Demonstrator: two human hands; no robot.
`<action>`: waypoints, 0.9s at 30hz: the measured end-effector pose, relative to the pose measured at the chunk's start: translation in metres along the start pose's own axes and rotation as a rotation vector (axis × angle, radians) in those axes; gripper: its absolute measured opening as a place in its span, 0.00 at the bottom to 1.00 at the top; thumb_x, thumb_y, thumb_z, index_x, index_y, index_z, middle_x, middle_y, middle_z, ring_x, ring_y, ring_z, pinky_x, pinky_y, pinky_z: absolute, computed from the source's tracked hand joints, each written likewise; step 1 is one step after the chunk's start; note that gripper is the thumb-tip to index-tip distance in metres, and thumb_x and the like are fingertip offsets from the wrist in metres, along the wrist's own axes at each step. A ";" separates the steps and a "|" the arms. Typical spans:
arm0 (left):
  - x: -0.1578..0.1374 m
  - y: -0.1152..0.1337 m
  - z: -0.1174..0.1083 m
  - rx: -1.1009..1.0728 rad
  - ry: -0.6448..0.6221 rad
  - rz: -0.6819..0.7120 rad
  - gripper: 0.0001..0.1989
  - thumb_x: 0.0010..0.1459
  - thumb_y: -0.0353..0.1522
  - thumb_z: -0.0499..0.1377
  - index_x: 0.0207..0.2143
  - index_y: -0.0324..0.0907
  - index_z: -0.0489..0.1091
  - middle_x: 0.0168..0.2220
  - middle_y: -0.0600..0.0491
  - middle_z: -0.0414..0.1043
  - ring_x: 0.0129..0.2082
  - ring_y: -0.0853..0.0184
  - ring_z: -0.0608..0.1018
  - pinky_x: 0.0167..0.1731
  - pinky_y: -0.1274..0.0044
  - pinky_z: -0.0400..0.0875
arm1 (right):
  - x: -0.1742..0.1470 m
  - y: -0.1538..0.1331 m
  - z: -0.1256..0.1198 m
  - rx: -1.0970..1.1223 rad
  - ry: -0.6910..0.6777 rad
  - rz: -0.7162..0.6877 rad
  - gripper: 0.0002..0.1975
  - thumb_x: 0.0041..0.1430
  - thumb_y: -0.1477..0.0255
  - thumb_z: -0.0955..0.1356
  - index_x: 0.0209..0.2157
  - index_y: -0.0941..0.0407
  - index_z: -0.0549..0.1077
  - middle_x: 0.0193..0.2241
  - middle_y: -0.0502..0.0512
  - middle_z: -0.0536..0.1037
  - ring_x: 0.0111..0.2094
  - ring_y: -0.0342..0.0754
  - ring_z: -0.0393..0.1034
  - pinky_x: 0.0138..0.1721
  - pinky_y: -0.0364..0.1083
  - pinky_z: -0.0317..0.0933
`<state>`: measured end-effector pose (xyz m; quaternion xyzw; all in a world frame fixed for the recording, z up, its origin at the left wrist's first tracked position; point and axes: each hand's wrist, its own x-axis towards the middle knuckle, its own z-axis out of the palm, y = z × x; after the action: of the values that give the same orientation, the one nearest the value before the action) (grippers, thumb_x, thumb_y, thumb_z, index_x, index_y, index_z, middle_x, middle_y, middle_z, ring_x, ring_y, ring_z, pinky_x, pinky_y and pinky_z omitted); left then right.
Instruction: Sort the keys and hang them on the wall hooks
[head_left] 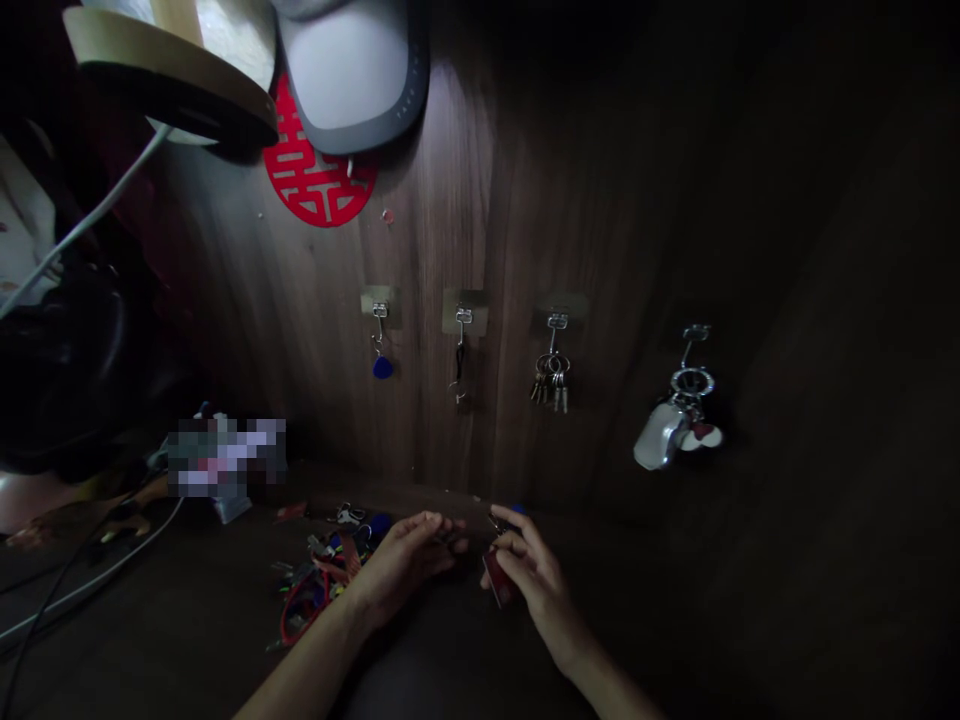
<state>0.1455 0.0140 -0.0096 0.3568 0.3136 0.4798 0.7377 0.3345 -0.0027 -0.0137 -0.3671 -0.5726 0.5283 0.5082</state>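
My left hand (405, 560) is closed in a pinch, and a small, dark thing shows faintly at its fingertips, too dim to name. A little to the right, my right hand (536, 580) grips a dark red key tag (498, 580) between thumb and fingers. A small metal clasp (495, 522) shows by its index finger, and a bit of blue lies just behind. Beside my left wrist is a pile of keys (319, 575) with red cords and blue fobs, partly covered by that arm.
Adhesive hooks on the wooden panel hold a blue fob (382, 367), a dark strap (460, 362), a key bunch (553, 375) and a silver keychain (664, 430). Above hang a grey cap (352, 75) and a red paper-cut (322, 190). A lamp (172, 75) and white cable (105, 205) occupy the left.
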 end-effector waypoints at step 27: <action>-0.010 -0.019 0.022 0.074 -0.436 0.023 0.31 0.46 0.22 0.64 0.52 0.52 0.64 0.61 0.53 0.56 0.61 0.60 0.56 0.58 0.65 0.52 | 0.003 0.026 -0.003 -0.814 0.209 -0.502 0.19 0.53 0.74 0.66 0.48 0.51 0.66 0.36 0.54 0.74 0.40 0.51 0.69 0.44 0.51 0.64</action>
<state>0.1689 -0.0052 -0.0118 0.4825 0.1602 0.3879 0.7688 0.3342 0.0050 -0.0392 -0.4378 -0.7494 0.0831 0.4897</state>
